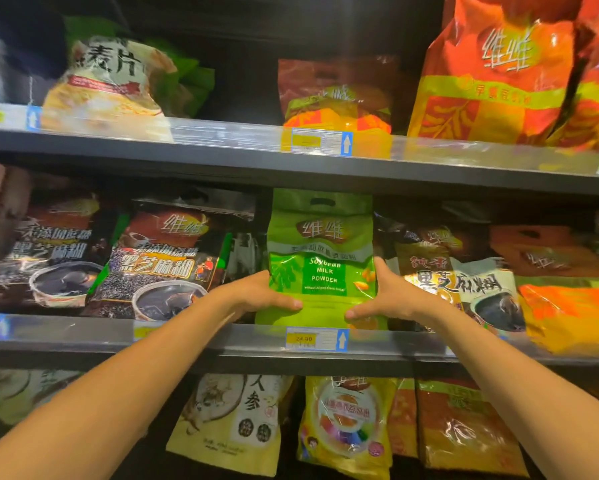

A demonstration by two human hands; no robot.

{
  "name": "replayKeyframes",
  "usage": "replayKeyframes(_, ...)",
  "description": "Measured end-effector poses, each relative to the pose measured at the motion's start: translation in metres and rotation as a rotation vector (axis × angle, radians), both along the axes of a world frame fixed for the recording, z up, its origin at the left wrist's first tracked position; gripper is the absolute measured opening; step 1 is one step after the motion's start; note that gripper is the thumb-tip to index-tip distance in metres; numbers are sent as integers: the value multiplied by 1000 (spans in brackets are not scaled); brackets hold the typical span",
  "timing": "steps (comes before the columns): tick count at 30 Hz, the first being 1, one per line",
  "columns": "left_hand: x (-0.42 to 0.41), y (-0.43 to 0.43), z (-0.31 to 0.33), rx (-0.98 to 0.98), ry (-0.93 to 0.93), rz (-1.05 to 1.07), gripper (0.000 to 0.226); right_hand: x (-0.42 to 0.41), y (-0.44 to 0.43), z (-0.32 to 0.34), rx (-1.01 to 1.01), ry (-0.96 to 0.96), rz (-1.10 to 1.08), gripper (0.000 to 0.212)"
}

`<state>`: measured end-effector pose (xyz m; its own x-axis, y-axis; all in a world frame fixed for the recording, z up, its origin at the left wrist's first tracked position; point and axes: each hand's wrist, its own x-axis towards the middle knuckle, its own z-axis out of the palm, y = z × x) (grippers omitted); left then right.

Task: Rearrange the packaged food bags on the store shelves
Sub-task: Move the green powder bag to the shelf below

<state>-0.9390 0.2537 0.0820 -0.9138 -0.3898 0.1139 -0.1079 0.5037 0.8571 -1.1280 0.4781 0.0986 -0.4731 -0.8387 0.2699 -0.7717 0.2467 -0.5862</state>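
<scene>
Bag of soybean milk powder (320, 258), green, upright on the middle shelf (222, 339), dead ahead between both hands, long axis vertical, handle hole (320, 202) uppermost. Gripped low at its two edges: left hand (267, 296) on the left edge, right hand (384, 299) on the right, thumbs across the front. Equally near to either arm. Flanked closely by a black sesame bag (159, 265) on the left and a second sesame bag (429, 271) on the right; probably best moved straight forward or back, not sideways.

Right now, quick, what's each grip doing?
Left grip: closed, holding one side of the green bag, thumb on its front.
Right grip: closed, holding the other side of the same bag.
</scene>
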Motion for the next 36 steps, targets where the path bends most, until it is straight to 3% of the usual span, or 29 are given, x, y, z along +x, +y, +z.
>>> replayKeyframes(4,-2,-8,6,36,-84,-28,54,1,-3,-1,10,74,-24,97)
replayKeyframes(13,-17,-14,9,-133,-86,311,113,3,-34,-1,-5,254,-206,77)
replayKeyframes(19,-23,-18,7,-230,-93,335,104,-2,-45,-2,32,302,-269,64)
replayKeyframes(36,3,3,14,-353,-83,287,93,36,-37,-7,-11,500,-470,81)
